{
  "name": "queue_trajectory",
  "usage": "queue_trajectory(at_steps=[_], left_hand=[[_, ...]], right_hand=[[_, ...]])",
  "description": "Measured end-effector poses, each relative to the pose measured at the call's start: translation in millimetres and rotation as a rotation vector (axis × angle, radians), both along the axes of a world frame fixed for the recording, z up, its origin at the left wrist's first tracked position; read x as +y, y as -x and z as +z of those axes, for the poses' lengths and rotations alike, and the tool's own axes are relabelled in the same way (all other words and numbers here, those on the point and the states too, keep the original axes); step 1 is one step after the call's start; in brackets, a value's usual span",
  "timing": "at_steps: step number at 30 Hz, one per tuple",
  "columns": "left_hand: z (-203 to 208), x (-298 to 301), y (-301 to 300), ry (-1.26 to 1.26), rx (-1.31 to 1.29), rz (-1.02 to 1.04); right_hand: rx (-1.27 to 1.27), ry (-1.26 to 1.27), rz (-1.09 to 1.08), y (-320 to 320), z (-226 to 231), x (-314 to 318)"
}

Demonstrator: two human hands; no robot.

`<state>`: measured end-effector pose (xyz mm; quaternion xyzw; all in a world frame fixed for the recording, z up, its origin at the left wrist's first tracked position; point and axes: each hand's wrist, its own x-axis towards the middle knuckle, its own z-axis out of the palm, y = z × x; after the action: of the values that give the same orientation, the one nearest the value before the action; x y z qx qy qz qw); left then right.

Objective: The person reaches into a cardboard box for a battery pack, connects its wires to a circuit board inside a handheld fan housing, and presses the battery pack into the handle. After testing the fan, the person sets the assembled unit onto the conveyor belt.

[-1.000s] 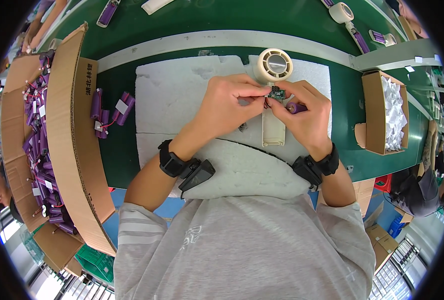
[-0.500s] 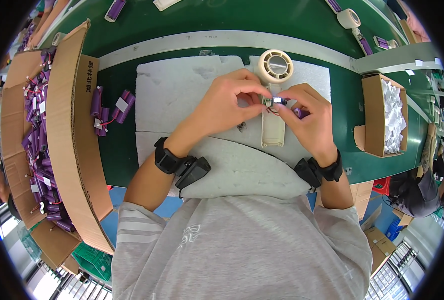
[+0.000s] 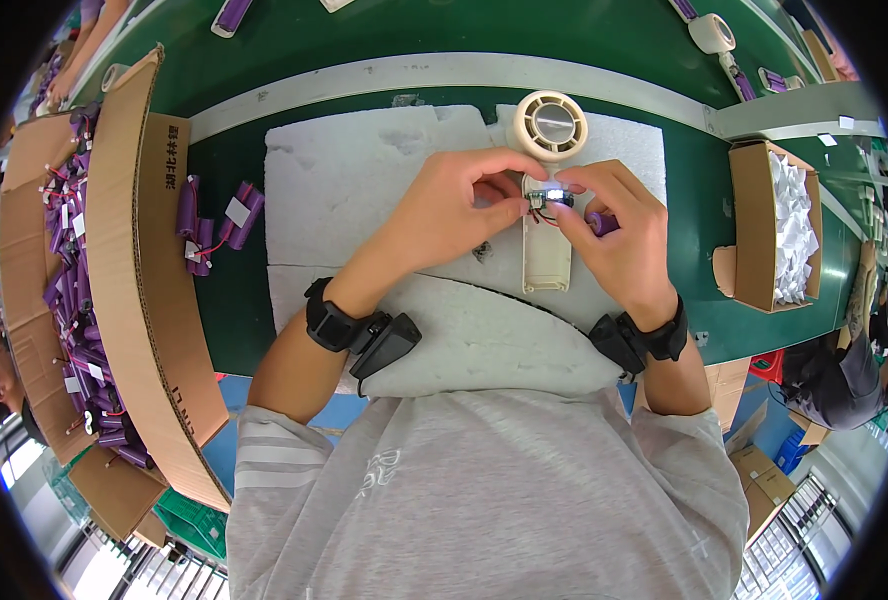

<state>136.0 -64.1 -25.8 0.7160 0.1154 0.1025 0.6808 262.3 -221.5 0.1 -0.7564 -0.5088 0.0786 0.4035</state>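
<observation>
A cream handheld fan (image 3: 550, 126) lies on the white foam pad, its round head away from me and its open handle shell (image 3: 547, 262) toward me. Above the shell is a small circuit board (image 3: 538, 200) with a glowing white display and thin wires. My left hand (image 3: 464, 208) has its thumb and bent fingers at the board's left end, the index fingertip raised near the fan head. With thumb and index finger, my right hand (image 3: 624, 225) grips the board's right end. A purple battery cell (image 3: 603, 224) rests inside the curled right hand, partly hidden.
Foam sheets (image 3: 364, 180) cover the green table (image 3: 229, 330). Purple battery packs (image 3: 222, 222) lie at left beside a tall carton (image 3: 124, 270) full of more. At right stands a carton (image 3: 754, 235) of white packets (image 3: 792, 230). A pale rail (image 3: 444, 70) crosses behind.
My left index fingertip has lifted off the board toward the fan head, and the left thumb has shifted slightly left. More of the board shows. The right hand keeps its grip.
</observation>
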Motion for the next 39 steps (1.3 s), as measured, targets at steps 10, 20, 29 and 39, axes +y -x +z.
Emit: queue_trajectory(at_steps=[10, 20, 29, 39], left_hand=[[0.2, -6.3, -2.7, 0.010, -0.032, 0.068], [4.7, -3.5, -2.4, -0.383, -0.056, -0.008], [-0.5, -2.3, -2.5, -0.417, -0.162, 0.110], [2.3, 8.4, 0.0, -0.322, -0.159, 0.172]], right_hand=[[-0.069, -0.023, 0.015, -1.2, -4.0, 0.7], [0.135, 0.160, -0.084, -3.1, 0.5, 0.5], [0.244, 0.344, 0.254, -12.5, 24.4, -12.2], [-0.364, 0.171, 0.240, -8.4, 12.7, -3.9]])
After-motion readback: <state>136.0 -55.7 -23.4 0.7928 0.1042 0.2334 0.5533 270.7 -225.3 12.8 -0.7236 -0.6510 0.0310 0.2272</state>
